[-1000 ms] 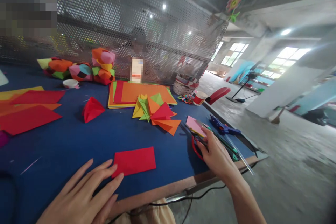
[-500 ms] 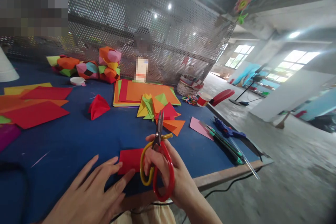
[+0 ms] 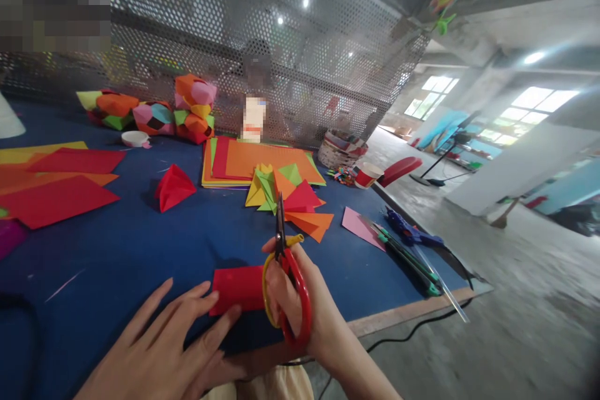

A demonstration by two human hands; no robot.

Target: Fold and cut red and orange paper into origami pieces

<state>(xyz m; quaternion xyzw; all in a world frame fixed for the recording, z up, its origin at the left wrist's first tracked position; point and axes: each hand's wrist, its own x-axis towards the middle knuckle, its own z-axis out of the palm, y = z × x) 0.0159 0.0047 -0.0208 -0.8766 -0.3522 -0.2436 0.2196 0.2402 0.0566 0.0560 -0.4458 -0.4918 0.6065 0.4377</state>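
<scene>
My right hand [image 3: 297, 300] is wrapped round a pair of scissors [image 3: 302, 290] with one red and one yellow handle. The dark blades point up and away over the table, and they look closed. Under and beside that hand lies a small red paper piece [image 3: 237, 289], its right end hidden by the scissors and fingers. My left hand [image 3: 175, 331] rests with fingers spread, its fingertips touching the left edge of the red piece. Beyond the blades sits a pile of folded paper pieces [image 3: 267, 190] in yellow, green, orange and red.
Paper sheets [image 3: 262, 162] are stacked at the back, with folded paper shapes [image 3: 194, 106] to their left. A red folded piece [image 3: 174, 187] stands alone. At right lie a green-and-black cutter [image 3: 407, 259], a blue glue gun [image 3: 410, 229] and a paper cup [image 3: 368, 175] near the table edge.
The scissors have turned slightly in my right hand, so the yellow handle shows narrower and more of the red paper is visible. My left hand stays nearly in place. The view has shifted slightly.
</scene>
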